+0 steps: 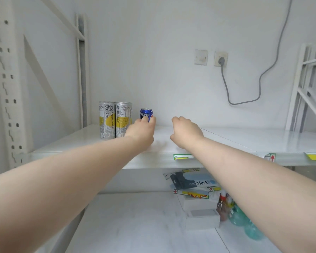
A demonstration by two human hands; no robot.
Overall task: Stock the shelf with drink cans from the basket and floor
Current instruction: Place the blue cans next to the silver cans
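A small blue Pepsi can point(146, 113) stands upright on the white shelf point(226, 137), and my left hand point(141, 131) grips it from the front. Just left of it stand two tall silver-and-yellow cans point(115, 119), side by side and touching. My right hand point(186, 131) hovers over the shelf to the right of the Pepsi can, its fingers curled and holding nothing. No basket or floor is in view.
The shelf's perforated upright point(5, 88) rises at left, another rack frame point(306, 84) at right. A grey cable point(244, 102) hangs from a wall socket. The lower shelf point(135, 225) carries a mask packet point(193, 181), white boxes and green bottles point(244, 221).
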